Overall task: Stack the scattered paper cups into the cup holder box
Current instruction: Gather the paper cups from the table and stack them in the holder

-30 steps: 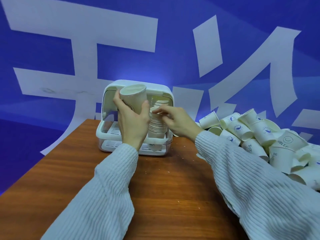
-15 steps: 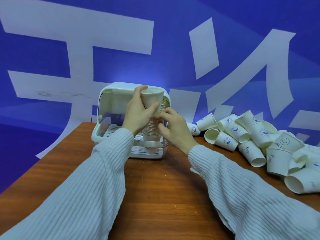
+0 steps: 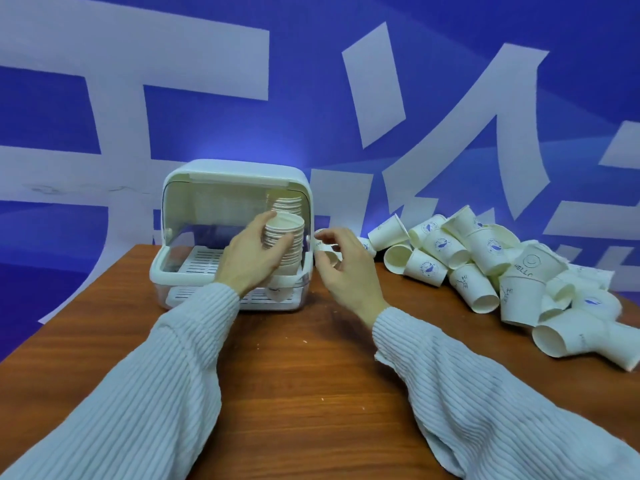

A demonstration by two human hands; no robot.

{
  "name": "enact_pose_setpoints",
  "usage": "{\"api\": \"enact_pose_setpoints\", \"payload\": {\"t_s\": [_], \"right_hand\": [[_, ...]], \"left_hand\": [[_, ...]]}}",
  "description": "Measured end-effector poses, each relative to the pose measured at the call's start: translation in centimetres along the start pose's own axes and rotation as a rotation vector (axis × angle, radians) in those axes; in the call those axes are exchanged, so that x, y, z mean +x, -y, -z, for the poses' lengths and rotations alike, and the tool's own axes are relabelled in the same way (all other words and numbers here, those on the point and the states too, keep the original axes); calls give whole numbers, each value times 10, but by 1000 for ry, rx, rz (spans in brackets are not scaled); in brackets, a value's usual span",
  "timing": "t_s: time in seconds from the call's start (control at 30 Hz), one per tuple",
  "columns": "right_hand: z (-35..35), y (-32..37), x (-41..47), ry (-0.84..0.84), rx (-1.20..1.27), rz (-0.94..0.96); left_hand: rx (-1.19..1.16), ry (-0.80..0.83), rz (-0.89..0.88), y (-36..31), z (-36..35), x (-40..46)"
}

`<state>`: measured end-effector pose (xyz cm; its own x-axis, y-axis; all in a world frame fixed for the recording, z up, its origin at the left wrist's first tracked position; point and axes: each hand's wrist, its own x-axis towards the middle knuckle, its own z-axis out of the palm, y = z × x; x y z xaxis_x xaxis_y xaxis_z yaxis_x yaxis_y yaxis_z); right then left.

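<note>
Hands both forward over the table (image 3: 304, 375), white ribbed sleeves (image 3: 485, 403) to the wrists. Left hand (image 3: 252, 261) wraps the side of a stack of nested paper cups (image 3: 285, 242), thumb up near the top rim, fingers curled round the lower cups; grip closed on the stack. Stack long axis near vertical, tilted slightly, mouths up, narrow bases down; its foot sits at the front lip of the cup holder box (image 3: 235, 174). Box directly beyond the left hand, lid raised, opening facing the person. Second stack of cups (image 3: 285, 202) stands inside, behind the held one, mouths up. Right hand (image 3: 346, 268) just right of the box, fingers loosely curled and partly spread, not gripping; a small cup (image 3: 327, 259) shows at its fingertips, contact cannot be judged. Pile of loose paper cups (image 3: 485, 258) lies to the right of the right hand, well apart from it; most on their sides, axes roughly horizontal, mouths facing assorted directions, some upright or inverted.
</note>
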<state>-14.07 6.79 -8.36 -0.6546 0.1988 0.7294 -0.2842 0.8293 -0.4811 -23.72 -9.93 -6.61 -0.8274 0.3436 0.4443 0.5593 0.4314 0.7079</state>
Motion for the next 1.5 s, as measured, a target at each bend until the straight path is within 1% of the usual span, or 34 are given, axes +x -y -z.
{"api": "enact_pose_setpoints", "payload": {"t_s": [0.13,0.17,0.23,0.3,0.33,0.37,0.43,0.47,0.57,0.6,0.63,0.73,0.8,0.87,0.93,0.97,1.1,1.13,1.17,1.2,1.27,1.3,1.33,1.37,1.4,1.47,1.5], "right_hand": [[32,-48,-19,-65,-211,-205],[43,-61,-22,-69,-298,-259],[64,-86,-25,-99,-457,-355],[87,-103,-27,-159,-517,-435],[98,-108,-28,-188,-522,-468],[108,-112,-29,-215,-528,-488],[127,-115,-33,-270,-564,-507],[136,-116,-36,-306,-586,-497],[161,-117,-45,-437,-670,-421],[172,-119,-45,-454,-709,-434],[185,-123,-45,-447,-744,-475],[223,-136,-45,-340,-796,-623],[242,-144,-48,-289,-838,-621],[254,-147,-51,-279,-846,-587],[262,-144,-53,-287,-800,-529],[264,-140,-53,-310,-745,-494],[256,-99,-57,-529,-465,-300],[250,-85,-60,-537,-387,-247],[241,-71,-64,-506,-288,-199],[230,-57,-69,-438,-171,-170],[208,-39,-82,-224,33,-148],[198,-33,-88,-124,98,-157],[192,-31,-92,-70,122,-176],[190,-33,-94,-74,105,-201],[193,-38,-93,-127,48,-235],[208,-56,-87,-273,-193,-329],[216,-66,-85,-280,-358,-390]], "left_hand": [[-17,-17,-24,-2,-3,-2],[-10,-59,-57,-2,-6,-4],[76,-222,-133,-4,-13,-9],[139,-392,-246,-16,-25,-19],[132,-436,-328,-25,-33,-25],[112,-440,-413,-34,-42,-29],[54,-353,-529,-54,-68,-40],[23,-278,-546,-65,-82,-46],[-64,-63,-509,-94,-122,-70],[-78,-3,-508,-103,-133,-78],[-79,55,-518,-110,-142,-86],[-44,177,-583,-123,-162,-103],[-39,198,-606,-127,-170,-110],[-33,212,-610,-130,-174,-113],[-23,229,-614,-131,-176,-115],[-22,233,-614,-131,-176,-117],[-62,214,-580,-128,-175,-119],[-86,191,-558,-129,-175,-119],[-115,169,-528,-130,-174,-119],[-146,153,-497,-131,-173,-119],[-201,159,-426,-132,-173,-119],[-212,182,-377,-131,-172,-119],[-206,207,-334,-128,-172,-118],[-182,219,-303,-124,-171,-117],[-158,212,-288,-121,-170,-117],[-159,179,-271,-115,-167,-115],[-176,169,-258,-114,-165,-115]]}}
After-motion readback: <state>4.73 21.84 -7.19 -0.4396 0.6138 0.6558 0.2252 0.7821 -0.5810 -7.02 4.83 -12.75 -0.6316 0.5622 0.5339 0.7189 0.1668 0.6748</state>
